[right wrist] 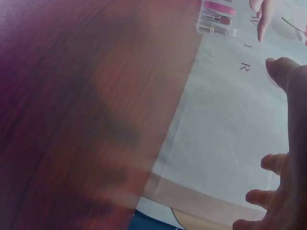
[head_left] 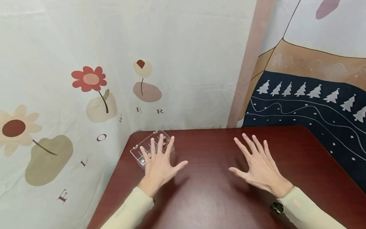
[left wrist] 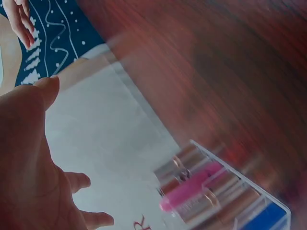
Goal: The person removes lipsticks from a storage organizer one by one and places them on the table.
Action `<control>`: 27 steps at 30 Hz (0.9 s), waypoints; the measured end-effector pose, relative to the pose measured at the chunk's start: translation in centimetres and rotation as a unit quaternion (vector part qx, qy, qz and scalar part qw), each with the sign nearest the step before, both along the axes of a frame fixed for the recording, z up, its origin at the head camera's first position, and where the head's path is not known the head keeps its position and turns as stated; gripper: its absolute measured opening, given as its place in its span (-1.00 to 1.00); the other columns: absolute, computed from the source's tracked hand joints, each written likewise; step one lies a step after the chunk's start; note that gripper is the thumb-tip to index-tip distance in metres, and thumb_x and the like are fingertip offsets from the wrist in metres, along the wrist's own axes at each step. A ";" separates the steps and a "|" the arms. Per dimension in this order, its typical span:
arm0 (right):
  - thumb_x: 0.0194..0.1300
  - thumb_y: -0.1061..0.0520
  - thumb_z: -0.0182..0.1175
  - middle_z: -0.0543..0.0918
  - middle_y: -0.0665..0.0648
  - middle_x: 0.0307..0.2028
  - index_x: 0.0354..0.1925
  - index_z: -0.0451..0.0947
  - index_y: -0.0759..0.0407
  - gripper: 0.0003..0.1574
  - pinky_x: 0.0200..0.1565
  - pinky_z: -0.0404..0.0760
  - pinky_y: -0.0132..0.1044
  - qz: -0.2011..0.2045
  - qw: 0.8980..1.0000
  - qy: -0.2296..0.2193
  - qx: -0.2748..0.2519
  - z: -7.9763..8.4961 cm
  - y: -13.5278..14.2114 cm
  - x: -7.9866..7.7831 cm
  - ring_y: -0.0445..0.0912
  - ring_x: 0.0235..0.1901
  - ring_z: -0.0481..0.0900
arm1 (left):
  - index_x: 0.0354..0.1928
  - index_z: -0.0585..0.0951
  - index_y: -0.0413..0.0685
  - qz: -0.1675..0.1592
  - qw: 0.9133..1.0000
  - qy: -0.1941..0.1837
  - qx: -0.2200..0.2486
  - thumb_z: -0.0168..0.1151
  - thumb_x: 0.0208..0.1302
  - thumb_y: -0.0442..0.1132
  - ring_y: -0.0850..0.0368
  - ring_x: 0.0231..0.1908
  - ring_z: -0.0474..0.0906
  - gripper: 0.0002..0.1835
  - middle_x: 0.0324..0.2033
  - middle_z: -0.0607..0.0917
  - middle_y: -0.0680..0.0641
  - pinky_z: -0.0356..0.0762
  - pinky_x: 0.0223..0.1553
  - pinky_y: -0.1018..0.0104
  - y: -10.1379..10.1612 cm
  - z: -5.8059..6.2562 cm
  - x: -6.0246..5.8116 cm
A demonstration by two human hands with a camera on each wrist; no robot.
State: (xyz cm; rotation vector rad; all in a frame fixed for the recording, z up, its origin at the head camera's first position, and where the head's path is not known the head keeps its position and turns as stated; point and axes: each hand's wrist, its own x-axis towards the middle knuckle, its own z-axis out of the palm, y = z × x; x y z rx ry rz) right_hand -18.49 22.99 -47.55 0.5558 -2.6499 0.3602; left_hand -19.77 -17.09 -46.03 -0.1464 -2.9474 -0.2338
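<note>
My left hand [head_left: 159, 167] is spread above the table, palm down, with straight fingers and nothing in it. In the head view it partly covers a clear plastic compartment box [head_left: 136, 148] at the table's far left corner. The left wrist view shows a pink item [left wrist: 192, 188] and a blue item [left wrist: 266, 218] inside that box; their kind cannot be told. Over the right half of the table, my right hand [head_left: 261, 170] is spread too, fingers apart and holding nothing. The right wrist view catches the box [right wrist: 215, 19] at its top edge, well away from this hand.
The dark red wooden table [head_left: 206, 197] has rounded far corners. Behind and left of it hangs a pale cloth [head_left: 194, 63] printed with flowers and letters. A dark blue cloth with white trees [head_left: 300, 105] hangs at the right. A dark wristband [head_left: 276, 207] shows at the right wrist.
</note>
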 end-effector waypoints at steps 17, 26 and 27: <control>0.33 -0.48 0.57 0.33 0.24 0.81 0.84 0.29 -0.13 0.34 0.67 0.30 0.59 0.037 0.999 0.012 -0.001 -0.1 -1.4 -1.2 0.41 0.71 0.39 | 0.95 0.01 0.26 0.047 0.998 -0.034 0.015 0.50 0.40 0.46 -0.67 0.85 -0.26 0.29 0.92 -0.10 -0.35 -0.38 0.64 -0.95 -5.9 -1.3 -1.7; 0.34 -0.44 0.58 0.40 0.23 0.76 0.80 0.36 -0.08 0.27 0.65 0.41 0.50 0.076 0.996 0.036 0.007 -0.4 -2.7 -2.0 0.34 0.65 0.50 | 0.93 0.03 0.08 0.059 0.997 -0.026 0.048 0.72 0.35 0.07 -0.67 0.84 -0.17 0.33 0.85 0.07 -0.47 -0.20 0.70 -0.86 -8.1 -1.6 -2.2; 0.34 -0.43 0.58 0.41 0.23 0.76 0.80 0.37 -0.07 0.27 0.65 0.42 0.50 0.081 0.996 0.036 0.006 -0.5 -2.9 -2.0 0.34 0.64 0.51 | 0.93 0.05 0.03 0.057 0.997 -0.018 0.053 0.74 0.35 0.01 -0.68 0.83 -0.12 0.32 0.82 0.12 -0.48 -0.12 0.72 -0.82 -8.2 -1.7 -2.2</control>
